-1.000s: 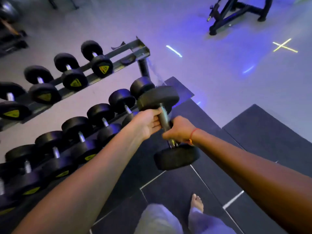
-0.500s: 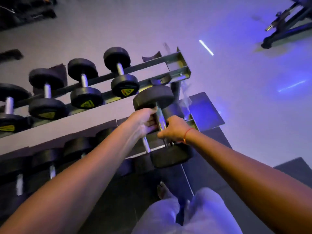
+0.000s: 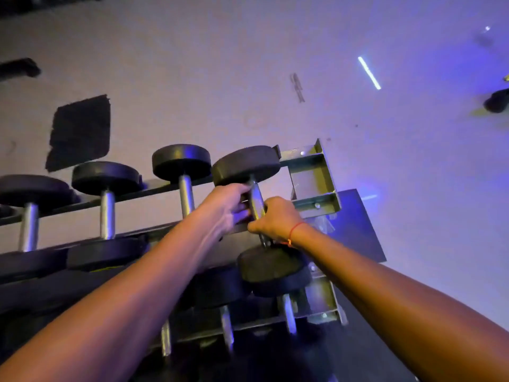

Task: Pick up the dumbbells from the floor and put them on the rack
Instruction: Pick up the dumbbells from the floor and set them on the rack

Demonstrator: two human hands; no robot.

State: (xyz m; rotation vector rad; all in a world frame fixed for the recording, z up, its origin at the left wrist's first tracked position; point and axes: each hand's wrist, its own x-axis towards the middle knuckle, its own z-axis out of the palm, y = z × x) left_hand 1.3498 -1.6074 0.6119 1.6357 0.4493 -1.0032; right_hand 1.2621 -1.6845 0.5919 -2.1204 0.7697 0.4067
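Here both the left hand (image 3: 228, 208) and right hand (image 3: 275, 219) grip a dumbbell (image 3: 257, 205) over the rack (image 3: 314, 172).

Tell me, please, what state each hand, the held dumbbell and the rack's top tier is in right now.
Left hand: grips the handle.
Right hand: grips the handle.
Held dumbbell: over the top tier's right end; seating unclear.
Top tier: three racked dumbbells to the left.

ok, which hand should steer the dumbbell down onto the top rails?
Probably the left hand: it grips the dumbbell handle just under the far head, which hangs over the rack rail. The right hand grips lower, mostly bearing weight.
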